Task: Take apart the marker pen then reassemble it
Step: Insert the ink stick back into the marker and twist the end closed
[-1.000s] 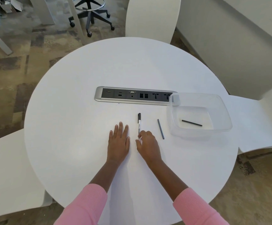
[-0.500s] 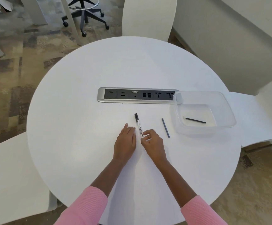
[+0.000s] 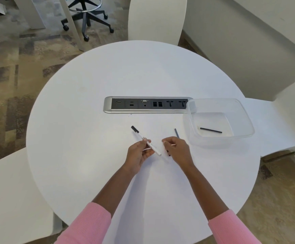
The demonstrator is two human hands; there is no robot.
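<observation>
Over the table (image 3: 90, 155), left of the tub (image 3: 213, 99), the left hand (image 3: 137, 154) should hold the pen (image 3: 139, 135) steady in its curled fingers while the right hand (image 3: 178, 150), curled just beside it, pulls parts straight out; I cannot tell if it holds the dark bit (image 3: 169, 153) under it.

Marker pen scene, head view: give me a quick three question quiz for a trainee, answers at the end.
1. What does the right hand pinch? A a small dark piece; B the pen; C the tub.
2. True or false: one dark rod lies in the tub.
3. Fill in: the pen is held by the ___ hand.

Key: 1 A. 2 true. 3 left hand.
</observation>
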